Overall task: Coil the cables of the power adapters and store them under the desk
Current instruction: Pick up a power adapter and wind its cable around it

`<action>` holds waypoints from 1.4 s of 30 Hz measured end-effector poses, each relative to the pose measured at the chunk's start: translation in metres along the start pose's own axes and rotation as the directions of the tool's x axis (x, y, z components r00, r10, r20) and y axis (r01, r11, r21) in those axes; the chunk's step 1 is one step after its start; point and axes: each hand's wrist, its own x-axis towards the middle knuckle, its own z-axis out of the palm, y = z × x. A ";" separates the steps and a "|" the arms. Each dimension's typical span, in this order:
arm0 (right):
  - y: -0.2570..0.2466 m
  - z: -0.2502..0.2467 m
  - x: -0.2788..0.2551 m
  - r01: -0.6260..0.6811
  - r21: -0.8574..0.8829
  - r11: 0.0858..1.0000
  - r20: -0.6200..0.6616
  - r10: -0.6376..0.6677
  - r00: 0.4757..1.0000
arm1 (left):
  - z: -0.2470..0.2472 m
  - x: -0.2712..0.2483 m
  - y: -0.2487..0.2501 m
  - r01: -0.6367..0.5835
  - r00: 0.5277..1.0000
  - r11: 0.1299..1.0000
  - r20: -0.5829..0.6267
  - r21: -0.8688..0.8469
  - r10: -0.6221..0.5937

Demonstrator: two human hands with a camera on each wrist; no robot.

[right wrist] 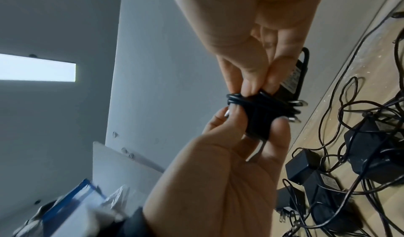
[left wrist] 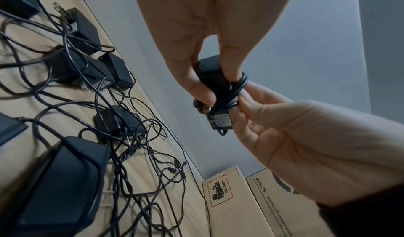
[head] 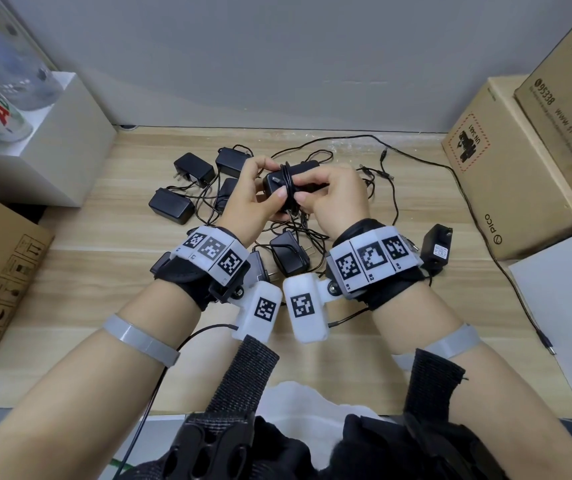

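Head view, frame centre: an adapter (head: 289,183) is gripped by the left hand (head: 250,195) while its cable (head: 289,188) is pinched by the right hand (head: 338,199); the wraps could spring loose if slackened.

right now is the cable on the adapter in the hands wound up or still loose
Partly wound: several turns of cable circle the adapter, gripped by the left hand and right hand.

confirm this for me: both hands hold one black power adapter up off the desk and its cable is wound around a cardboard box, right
Not quite. The left hand and right hand do hold one black power adapter up off the desk, but the cable is wound around the adapter's own body, not a cardboard box. The right wrist view shows the turns.
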 end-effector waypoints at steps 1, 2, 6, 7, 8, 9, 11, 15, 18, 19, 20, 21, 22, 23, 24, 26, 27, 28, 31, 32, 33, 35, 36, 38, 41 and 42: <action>0.001 0.001 0.001 -0.005 0.009 1.000 -0.018 0.005 1.000 | 0.000 0.000 0.000 -0.004 1.000 1.000 -0.002 0.013 0.004; 0.001 0.002 0.001 -0.014 0.020 1.000 -0.029 0.014 0.999 | -0.001 0.000 0.001 -0.009 1.000 1.000 -0.001 0.028 0.009; 0.002 0.007 -0.004 0.015 0.023 1.000 -0.044 -0.014 0.999 | -0.002 -0.001 0.000 -0.040 0.999 0.991 0.027 0.128 0.037; 0.001 0.007 -0.007 0.042 -0.037 0.998 -0.024 -0.043 0.999 | -0.002 -0.002 -0.001 -0.048 0.998 0.987 0.042 0.153 0.042; 0.001 0.008 -0.008 0.071 -0.122 0.990 -0.003 -0.072 0.997 | -0.002 -0.002 -0.003 -0.055 0.997 0.983 0.057 0.177 0.045; 0.002 0.008 -0.008 0.094 -0.204 0.974 0.013 -0.093 0.996 | -0.001 -0.003 -0.003 -0.059 0.997 0.978 0.067 0.199 0.046; 0.003 0.008 -0.007 0.118 -0.298 0.947 0.028 -0.115 0.993 | 0.001 -0.006 -0.004 -0.063 0.996 0.966 0.071 0.249 0.046; 0.005 0.009 -0.007 0.132 -0.372 0.919 0.115 -0.096 0.989 | -0.001 -0.008 -0.006 -0.039 0.999 0.949 0.045 0.314 0.026; 0.006 0.010 -0.008 0.136 -0.331 0.934 0.093 -0.111 0.989 | -0.007 -0.003 -0.005 -0.003 0.998 0.947 0.058 0.321 -0.017; 0.006 0.010 -0.008 0.154 -0.337 0.929 0.085 -0.133 0.987 | -0.009 -0.001 -0.006 0.013 0.996 0.953 0.083 0.301 -0.039; 0.005 0.011 -0.008 0.177 -0.363 0.915 0.084 -0.157 0.984 | -0.010 0.000 -0.007 0.023 0.992 0.961 0.113 0.275 -0.056; 0.004 0.011 -0.008 0.200 -0.397 0.896 0.095 -0.177 0.980 | -0.009 -0.001 -0.006 0.024 0.988 0.966 0.141 0.256 -0.062; 0.003 0.011 -0.008 0.227 -0.427 0.875 0.114 -0.197 0.974 | -0.008 -0.002 -0.007 0.021 0.985 0.968 0.162 0.251 -0.063; 0.002 0.011 -0.009 0.257 -0.444 0.858 0.137 -0.219 0.966 | -0.007 -0.003 -0.007 0.018 0.982 0.968 0.179 0.250 -0.064; 0.002 0.011 -0.010 0.283 -0.445 0.850 0.159 -0.236 0.959 | -0.005 -0.004 -0.007 0.019 0.978 0.968 0.197 0.249 -0.069; 0.003 0.013 -0.014 0.321 -0.419 0.849 0.193 -0.262 0.946 | -0.004 -0.006 -0.007 0.045 0.966 0.967 0.234 0.252 -0.106; 0.003 0.014 -0.017 0.338 -0.403 0.850 0.213 -0.272 0.938 | -0.004 -0.007 -0.006 0.067 0.960 0.962 0.246 0.265 -0.134; 0.004 0.015 -0.019 0.360 -0.379 0.852 0.238 -0.286 0.928 | -0.004 -0.007 -0.004 0.088 0.953 0.954 0.254 0.285 -0.164; 0.006 0.017 -0.022 0.452 -0.276 0.848 0.299 -0.371 0.879 | -0.004 -0.007 0.001 0.138 0.929 0.927 0.279 0.348 -0.243; 0.006 0.017 -0.023 0.469 -0.257 0.845 0.308 -0.389 0.868 | -0.005 -0.006 0.002 0.137 0.923 0.923 0.291 0.361 -0.251; 0.006 0.018 -0.022 0.477 -0.245 0.844 0.309 -0.399 0.864 | -0.005 -0.006 0.003 0.130 0.921 0.921 0.300 0.367 -0.250; 0.007 0.017 -0.021 0.456 -0.217 0.863 0.288 -0.390 0.875 | -0.006 -0.006 0.003 0.121 0.919 0.919 0.308 0.376 -0.247; 0.008 0.017 -0.020 0.429 -0.197 0.882 0.262 -0.375 0.889 | -0.006 -0.007 0.002 0.122 0.918 0.919 0.309 0.375 -0.248; 0.011 0.017 -0.017 0.354 -0.178 0.918 0.191 -0.321 0.928 | -0.007 -0.010 -0.002 0.158 0.918 0.936 0.301 0.315 -0.257; 0.019 0.017 -0.013 0.195 -0.132 0.972 0.096 -0.183 0.978 | -0.010 -0.015 -0.009 0.191 0.942 0.966 0.244 0.176 -0.230; 0.022 0.017 -0.012 0.136 -0.086 0.987 0.106 -0.126 0.986 | -0.011 -0.016 -0.011 0.190 0.949 0.970 0.227 0.149 -0.220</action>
